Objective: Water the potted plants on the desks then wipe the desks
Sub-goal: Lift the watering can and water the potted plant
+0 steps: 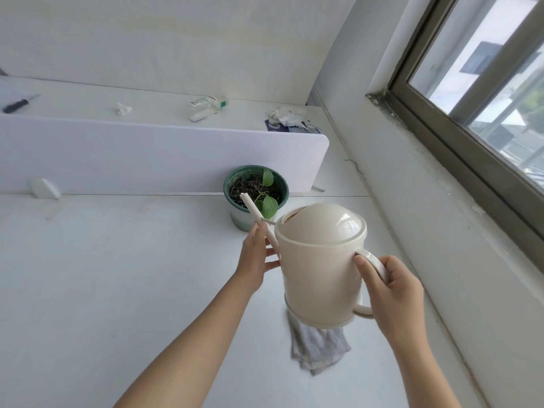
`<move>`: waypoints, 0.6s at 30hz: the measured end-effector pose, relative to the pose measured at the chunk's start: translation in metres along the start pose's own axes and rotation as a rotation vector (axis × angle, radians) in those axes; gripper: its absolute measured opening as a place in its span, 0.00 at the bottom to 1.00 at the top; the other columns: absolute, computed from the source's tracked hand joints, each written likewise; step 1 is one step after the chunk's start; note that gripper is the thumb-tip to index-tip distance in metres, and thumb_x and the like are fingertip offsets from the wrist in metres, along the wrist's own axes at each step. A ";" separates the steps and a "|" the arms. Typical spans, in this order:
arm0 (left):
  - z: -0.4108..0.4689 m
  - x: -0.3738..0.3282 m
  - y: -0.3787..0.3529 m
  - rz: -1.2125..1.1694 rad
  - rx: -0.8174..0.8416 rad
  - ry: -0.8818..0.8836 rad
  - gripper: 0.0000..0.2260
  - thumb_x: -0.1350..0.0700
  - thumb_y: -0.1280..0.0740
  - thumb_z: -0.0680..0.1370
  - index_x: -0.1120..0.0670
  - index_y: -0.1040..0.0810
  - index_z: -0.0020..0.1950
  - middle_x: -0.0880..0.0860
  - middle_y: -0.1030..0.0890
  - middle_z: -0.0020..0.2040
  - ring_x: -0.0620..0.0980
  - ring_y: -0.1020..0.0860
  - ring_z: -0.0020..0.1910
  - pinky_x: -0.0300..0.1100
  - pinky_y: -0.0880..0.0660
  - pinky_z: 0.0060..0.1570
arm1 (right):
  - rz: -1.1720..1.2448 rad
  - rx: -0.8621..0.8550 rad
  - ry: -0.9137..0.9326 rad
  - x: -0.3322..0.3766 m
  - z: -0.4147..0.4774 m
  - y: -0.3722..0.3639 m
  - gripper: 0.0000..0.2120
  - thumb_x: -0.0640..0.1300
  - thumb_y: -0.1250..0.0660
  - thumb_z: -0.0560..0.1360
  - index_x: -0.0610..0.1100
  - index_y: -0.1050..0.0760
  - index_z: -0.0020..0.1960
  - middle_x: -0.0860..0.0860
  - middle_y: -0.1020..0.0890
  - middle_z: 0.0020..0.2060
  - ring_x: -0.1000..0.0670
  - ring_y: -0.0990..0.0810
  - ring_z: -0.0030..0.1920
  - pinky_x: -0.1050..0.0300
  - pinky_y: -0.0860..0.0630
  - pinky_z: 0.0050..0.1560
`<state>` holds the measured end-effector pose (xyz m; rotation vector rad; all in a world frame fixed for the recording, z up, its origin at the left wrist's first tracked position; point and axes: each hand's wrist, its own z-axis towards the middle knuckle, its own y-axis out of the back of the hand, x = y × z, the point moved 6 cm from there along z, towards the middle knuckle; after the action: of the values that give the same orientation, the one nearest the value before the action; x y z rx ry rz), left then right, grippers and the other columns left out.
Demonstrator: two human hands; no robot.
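A cream watering can [321, 260] is held above the white desk [103, 275]. My right hand [391, 293] grips its handle. My left hand [256, 257] rests against the base of the long spout, whose tip reaches over the soil of a green pot [256, 195] holding a small plant with a few green leaves. The pot stands against the white divider panel [147, 154]. A grey cloth [318, 346] lies crumpled on the desk below the can, partly hidden by it.
Behind the divider, a second desk holds a black-handled knife [17, 103], a crumpled tissue [123, 108], a white bottle [207, 105] and a pile of papers and cloth [290, 120]. A wall and window frame [471, 136] run along the right side.
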<state>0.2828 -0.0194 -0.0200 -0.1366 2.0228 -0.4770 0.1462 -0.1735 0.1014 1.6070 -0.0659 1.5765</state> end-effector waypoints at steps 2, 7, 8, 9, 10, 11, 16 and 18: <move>0.000 0.004 -0.003 -0.009 0.005 0.019 0.14 0.46 0.46 0.80 0.51 0.28 0.59 0.53 0.25 0.41 0.49 0.23 0.37 0.42 0.26 0.33 | -0.003 0.000 -0.017 -0.004 0.000 0.002 0.20 0.43 0.32 0.72 0.48 0.37 0.26 0.62 0.29 0.17 0.60 0.31 0.23 0.67 0.37 0.25; 0.000 0.012 -0.013 -0.014 0.025 0.051 0.12 0.46 0.46 0.80 0.50 0.28 0.56 0.52 0.25 0.41 0.49 0.23 0.36 0.42 0.26 0.33 | -0.017 -0.016 -0.053 -0.013 -0.002 0.010 0.17 0.44 0.32 0.72 0.48 0.33 0.28 0.62 0.28 0.18 0.59 0.31 0.24 0.62 0.31 0.30; 0.001 0.012 -0.016 -0.012 0.029 0.055 0.12 0.46 0.46 0.80 0.50 0.28 0.56 0.52 0.25 0.41 0.49 0.23 0.36 0.42 0.26 0.33 | -0.018 -0.025 -0.055 -0.014 -0.002 0.012 0.17 0.44 0.32 0.72 0.48 0.34 0.28 0.62 0.28 0.18 0.60 0.30 0.24 0.59 0.31 0.30; 0.001 0.012 -0.019 -0.008 0.034 0.058 0.12 0.46 0.46 0.80 0.50 0.28 0.55 0.53 0.25 0.41 0.49 0.23 0.37 0.42 0.26 0.33 | -0.023 -0.037 -0.050 -0.013 -0.002 0.014 0.17 0.44 0.32 0.72 0.48 0.34 0.28 0.63 0.28 0.18 0.60 0.30 0.24 0.63 0.33 0.28; 0.002 0.012 -0.022 -0.005 0.040 0.061 0.12 0.46 0.46 0.80 0.50 0.28 0.55 0.53 0.25 0.41 0.49 0.24 0.37 0.43 0.26 0.33 | -0.029 -0.051 -0.042 -0.013 -0.002 0.016 0.17 0.44 0.32 0.72 0.48 0.34 0.28 0.63 0.28 0.18 0.60 0.30 0.24 0.65 0.36 0.27; 0.003 0.011 -0.025 -0.002 0.045 0.065 0.11 0.46 0.46 0.80 0.50 0.28 0.54 0.52 0.25 0.41 0.50 0.24 0.37 0.43 0.26 0.32 | -0.033 -0.063 -0.038 -0.013 -0.001 0.018 0.17 0.45 0.32 0.72 0.48 0.34 0.28 0.63 0.27 0.19 0.60 0.30 0.24 0.66 0.36 0.26; 0.009 0.000 -0.045 0.028 0.090 0.075 0.12 0.46 0.46 0.80 0.52 0.30 0.53 0.52 0.26 0.40 0.49 0.25 0.35 0.38 0.26 0.27 | -0.058 -0.117 -0.029 -0.010 0.007 0.026 0.18 0.47 0.33 0.72 0.47 0.36 0.27 0.58 0.27 0.19 0.60 0.30 0.25 0.66 0.37 0.27; 0.012 -0.005 -0.053 0.049 0.115 0.075 0.12 0.47 0.46 0.80 0.53 0.30 0.53 0.52 0.26 0.40 0.49 0.25 0.35 0.38 0.26 0.26 | -0.058 -0.149 -0.023 -0.006 0.012 0.029 0.19 0.47 0.33 0.72 0.47 0.37 0.27 0.52 0.33 0.18 0.60 0.31 0.24 0.66 0.37 0.26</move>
<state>0.2902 -0.0693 -0.0005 0.0013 2.0610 -0.5735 0.1374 -0.2018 0.1132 1.4980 -0.1441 1.4743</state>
